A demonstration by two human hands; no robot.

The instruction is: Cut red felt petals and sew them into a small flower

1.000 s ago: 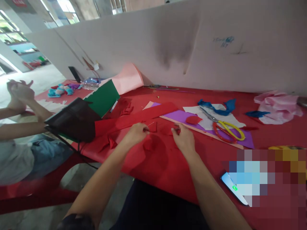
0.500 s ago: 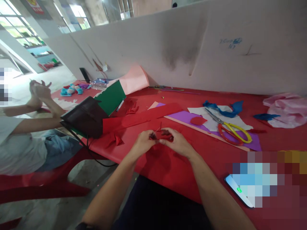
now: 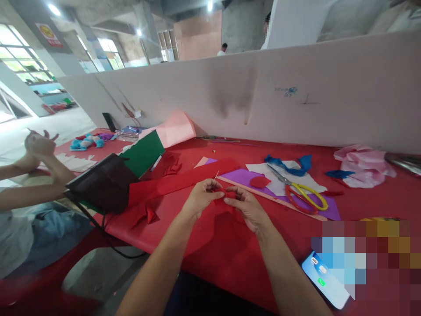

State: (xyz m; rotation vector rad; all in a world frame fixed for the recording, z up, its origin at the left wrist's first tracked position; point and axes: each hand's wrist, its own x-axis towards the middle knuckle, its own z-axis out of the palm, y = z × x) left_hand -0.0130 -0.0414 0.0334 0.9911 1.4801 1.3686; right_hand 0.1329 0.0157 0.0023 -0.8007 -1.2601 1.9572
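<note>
My left hand point(image 3: 201, 198) and my right hand point(image 3: 247, 209) meet over the red table point(image 3: 230, 254), both pinched on a small red paper piece point(image 3: 224, 196). A thin pale stick point(image 3: 215, 177) pokes up from between the left fingers. A long red paper strip point(image 3: 184, 177) lies just behind the hands. Beyond the right hand lie a purple sheet point(image 3: 241, 177) with a red cut-out point(image 3: 259, 181) and yellow-and-red scissors point(image 3: 301, 193).
A phone point(image 3: 324, 281) with a lit screen lies at the front right. A dark bag point(image 3: 101, 182), green sheet point(image 3: 143, 153) and pink roll point(image 3: 174, 127) stand at the left. Another person's raised hands point(image 3: 37, 145) are at the far left. Pink tissue point(image 3: 362, 164) lies by the white wall point(image 3: 263, 96).
My two hands came together from apart and now pinch the red paper piece jointly, lifted slightly. The camera has tilted upward, showing more of the hall.
</note>
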